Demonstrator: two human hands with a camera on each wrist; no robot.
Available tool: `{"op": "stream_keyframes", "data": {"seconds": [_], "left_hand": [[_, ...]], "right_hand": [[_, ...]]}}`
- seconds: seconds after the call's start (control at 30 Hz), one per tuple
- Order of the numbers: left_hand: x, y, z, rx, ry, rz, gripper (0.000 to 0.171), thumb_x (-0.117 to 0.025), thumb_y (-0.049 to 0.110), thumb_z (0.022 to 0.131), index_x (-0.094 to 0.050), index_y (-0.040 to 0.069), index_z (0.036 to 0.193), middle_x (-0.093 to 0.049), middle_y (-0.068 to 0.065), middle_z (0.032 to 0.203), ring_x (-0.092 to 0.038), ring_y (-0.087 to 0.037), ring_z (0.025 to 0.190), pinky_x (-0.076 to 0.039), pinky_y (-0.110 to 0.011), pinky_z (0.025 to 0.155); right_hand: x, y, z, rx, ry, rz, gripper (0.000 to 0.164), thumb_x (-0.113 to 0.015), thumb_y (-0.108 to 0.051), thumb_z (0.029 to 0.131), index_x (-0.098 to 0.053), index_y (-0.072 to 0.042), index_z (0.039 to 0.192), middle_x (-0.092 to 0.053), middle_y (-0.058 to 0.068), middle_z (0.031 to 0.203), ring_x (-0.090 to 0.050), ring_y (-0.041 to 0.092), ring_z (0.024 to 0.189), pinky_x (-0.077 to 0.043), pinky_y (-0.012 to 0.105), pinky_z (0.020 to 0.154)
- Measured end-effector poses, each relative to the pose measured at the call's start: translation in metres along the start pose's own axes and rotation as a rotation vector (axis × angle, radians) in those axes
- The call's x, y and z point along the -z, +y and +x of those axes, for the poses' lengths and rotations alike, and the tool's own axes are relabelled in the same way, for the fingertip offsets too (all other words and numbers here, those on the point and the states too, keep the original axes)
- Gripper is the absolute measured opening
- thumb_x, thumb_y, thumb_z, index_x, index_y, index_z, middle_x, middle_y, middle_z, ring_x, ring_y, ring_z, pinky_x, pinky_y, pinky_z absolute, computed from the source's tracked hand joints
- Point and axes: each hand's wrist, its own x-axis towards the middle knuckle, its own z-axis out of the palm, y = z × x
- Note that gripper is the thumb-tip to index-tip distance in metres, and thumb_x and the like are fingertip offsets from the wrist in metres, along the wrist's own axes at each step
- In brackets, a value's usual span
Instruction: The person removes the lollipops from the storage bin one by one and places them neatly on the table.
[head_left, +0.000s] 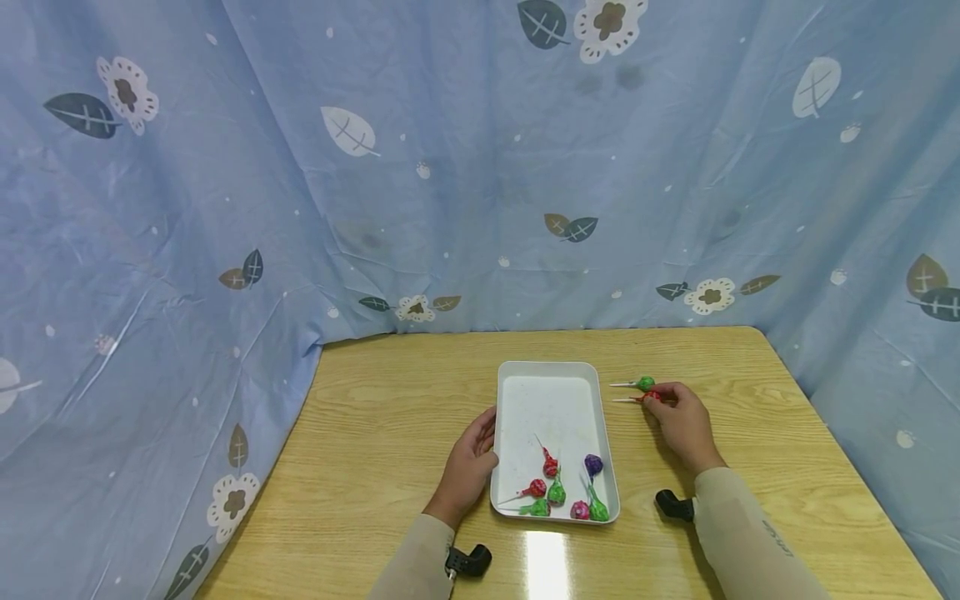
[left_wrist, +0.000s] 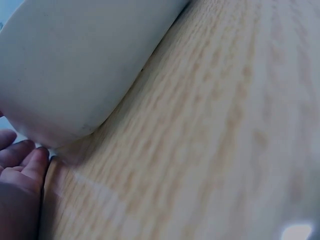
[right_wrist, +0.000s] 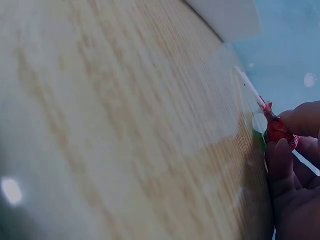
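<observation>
Beside a white tray [head_left: 547, 408], my left hand [head_left: 469, 458] holds the left side, its thumb and fingertips at the wall. In the left wrist view, fingers [left_wrist: 22, 160] show close to the tray's lower edge [left_wrist: 75, 75]. My right hand [head_left: 682, 423] pinches a red-wrapped lollipop [right_wrist: 279, 131] between thumb and fingers, its white stick pointing left. Just behind it on the table lies a green lollipop [head_left: 645, 383]. Red lollipops [head_left: 537, 488], green lollipops [head_left: 556, 493], a purple lollipop [head_left: 593, 464] and a pink lollipop [head_left: 580, 510] lie in the tray's near half.
The wooden table [head_left: 390, 417] carries the tray right of its middle. A blue patterned curtain [head_left: 450, 167] hangs behind the table and along both sides. Black wrist devices [head_left: 471, 562] sit on both forearms.
</observation>
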Motion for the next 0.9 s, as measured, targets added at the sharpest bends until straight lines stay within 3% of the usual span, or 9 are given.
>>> {"op": "stream_keyframes", "data": {"seconds": [0.3,0.63,0.9], "left_hand": [[-0.0003,0.0012,-0.0011,0.006,0.006,0.014,0.08,-0.044,-0.015,0.091,-0.036,0.001,0.168,-0.041,-0.016,0.169,-0.042,-0.027,0.153,-0.038,-0.033,0.122],[0.0004,-0.0001,-0.0008,0.005,0.01,0.005,0.079,-0.044,-0.015,0.091,-0.036,0.0,0.168,-0.041,-0.016,0.169,-0.042,-0.028,0.153,-0.038,-0.033,0.122],[-0.0002,0.0004,-0.0003,0.0,0.006,-0.006,0.08,-0.044,-0.015,0.09,-0.035,0.0,0.168,-0.041,-0.016,0.169,-0.042,-0.028,0.153,-0.038,-0.032,0.121]], "right_hand": [[-0.0017,0.0034,0.0005,0.009,0.019,-0.024,0.039,-0.067,-0.023,0.11,-0.064,0.007,0.134,-0.066,0.023,0.121,-0.062,0.036,0.107,-0.052,0.038,0.082],[-0.0016,0.0066,0.0015,0.0,0.015,-0.011,0.047,-0.072,-0.025,0.106,-0.061,0.006,0.139,-0.066,0.021,0.121,-0.062,0.03,0.104,-0.052,0.03,0.078],[-0.0008,0.0072,0.0006,0.028,0.036,-0.008,0.04,-0.072,-0.014,0.105,-0.062,0.009,0.136,-0.066,0.024,0.122,-0.062,0.03,0.101,-0.05,0.023,0.073]]}}
